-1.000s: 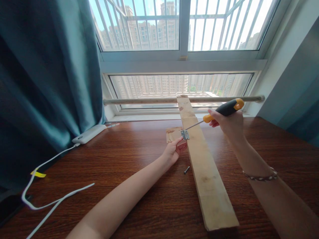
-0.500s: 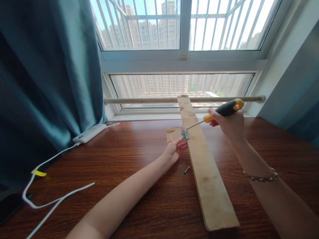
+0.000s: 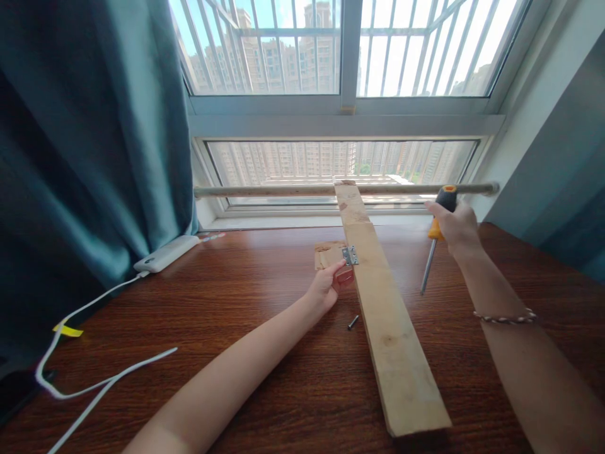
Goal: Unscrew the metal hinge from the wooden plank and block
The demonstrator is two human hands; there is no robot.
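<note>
My left hand (image 3: 327, 287) is closed at the left edge of a long wooden board (image 3: 392, 334). Its thumb presses the lower edge of a small metal hinge (image 3: 350, 255), and the other fingers curl underneath, partly hidden. The hinge spans the long board and a small wood piece (image 3: 325, 255) on its left. Over the table to the right of the board, my right hand (image 3: 460, 227) grips a screwdriver (image 3: 435, 228) with a black and yellow handle. Its shaft points down, apart from the hinge. A loose screw (image 3: 353, 322) lies on the table left of the board.
The long board's far end reaches a horizontal rail (image 3: 274, 191) before the window. On the brown wooden table (image 3: 227, 302), a white power strip (image 3: 167, 253) and white cable (image 3: 104, 383) lie at left, beside a blue curtain (image 3: 94, 126).
My right hand has lifted the screwdriver tip off the hinge and swung it to the right, so the shaft now points downward. My left hand stays at the hinge.
</note>
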